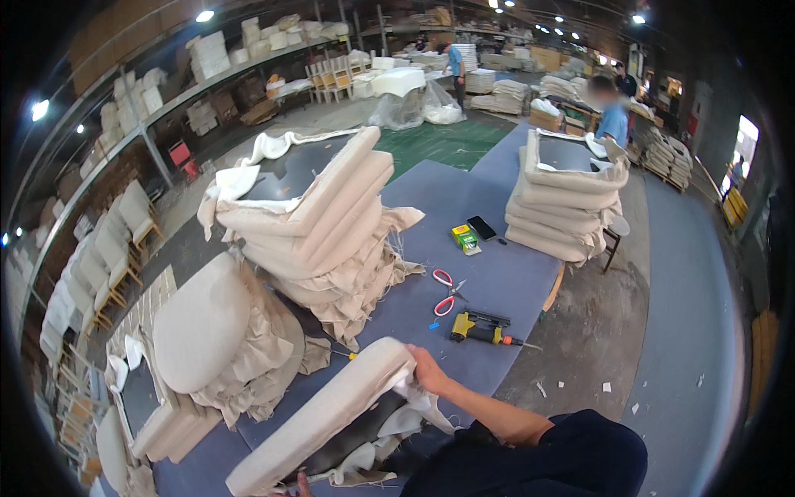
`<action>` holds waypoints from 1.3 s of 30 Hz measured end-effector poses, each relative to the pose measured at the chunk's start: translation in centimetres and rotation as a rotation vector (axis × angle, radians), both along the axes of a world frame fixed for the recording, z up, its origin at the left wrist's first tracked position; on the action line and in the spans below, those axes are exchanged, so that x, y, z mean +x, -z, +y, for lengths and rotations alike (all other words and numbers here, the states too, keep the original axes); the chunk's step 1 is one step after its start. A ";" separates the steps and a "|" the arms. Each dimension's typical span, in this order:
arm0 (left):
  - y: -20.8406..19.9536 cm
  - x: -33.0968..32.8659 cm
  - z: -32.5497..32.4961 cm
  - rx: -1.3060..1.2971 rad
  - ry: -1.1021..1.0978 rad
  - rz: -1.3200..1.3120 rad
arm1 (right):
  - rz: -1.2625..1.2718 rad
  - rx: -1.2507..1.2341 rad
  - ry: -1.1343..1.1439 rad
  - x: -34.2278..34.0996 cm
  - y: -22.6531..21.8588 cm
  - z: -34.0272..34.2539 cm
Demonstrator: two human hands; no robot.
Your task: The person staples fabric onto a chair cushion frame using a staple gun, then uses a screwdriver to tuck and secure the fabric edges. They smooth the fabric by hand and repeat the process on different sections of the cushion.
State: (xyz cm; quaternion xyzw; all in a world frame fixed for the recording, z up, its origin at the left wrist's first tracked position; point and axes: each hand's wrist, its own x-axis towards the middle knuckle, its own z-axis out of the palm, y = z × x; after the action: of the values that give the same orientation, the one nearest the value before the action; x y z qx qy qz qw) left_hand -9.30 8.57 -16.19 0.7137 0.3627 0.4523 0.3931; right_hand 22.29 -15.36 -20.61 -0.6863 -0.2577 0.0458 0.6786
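My right grip (pixel 426 372) is clasping the far end of a beige cushion (pixel 319 421), tilting at the near side of the desk (pixel 517 286); my left grip (pixel 304 487) is showing below, closure indiscernible.

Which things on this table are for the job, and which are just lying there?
Seem part of the job:
padded seat, gripped by the right hand, with the left hand at its lower end
stacked seats
scissors
yellow-and-black staple gun, by its look

Seem just lying about:
phone
small yellow-and-green box, though what's inside is unclear
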 end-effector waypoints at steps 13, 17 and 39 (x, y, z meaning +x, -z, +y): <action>-7.8 3.4 -4.5 0.479 -0.016 0.101 | 0.365 -0.214 -0.436 -6.5 3.6 -0.1; -8.5 3.7 -3.0 0.480 -0.019 0.022 | 0.362 0.063 -0.591 -7.7 3.8 -1.1; -2.6 -9.8 10.3 0.229 -0.317 0.329 | 0.109 -0.252 -0.690 -0.1 -2.0 4.0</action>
State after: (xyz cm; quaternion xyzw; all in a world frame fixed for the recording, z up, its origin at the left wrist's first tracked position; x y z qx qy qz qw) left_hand -19.10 18.90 -13.56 0.7517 0.4758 0.4240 0.1695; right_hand 22.21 -11.33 -18.66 -0.6339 -0.4298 0.3395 0.5460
